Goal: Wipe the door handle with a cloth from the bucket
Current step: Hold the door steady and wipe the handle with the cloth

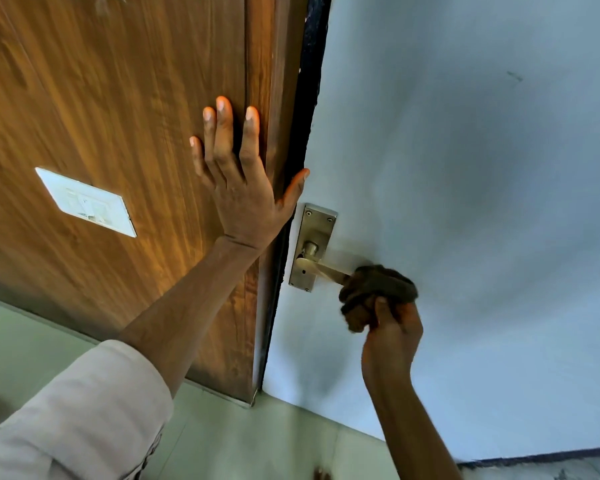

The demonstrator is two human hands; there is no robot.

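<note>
A metal lever door handle (pixel 321 267) on a steel backplate (pixel 313 233) is fixed to a pale grey-blue door (pixel 465 168). My right hand (pixel 392 336) is shut on a dark brown cloth (pixel 378 289), which is wrapped over the outer end of the lever. My left hand (pixel 238 174) lies flat with fingers spread on the brown wooden panel (pixel 118 98), its thumb reaching across the dark gap to the door's edge. No bucket is in view.
A white switch plate (pixel 85 201) is set in the wooden panel to the left. A dark gap (pixel 305 98) runs between panel and door. Pale green floor tiles (pixel 257 438) lie below.
</note>
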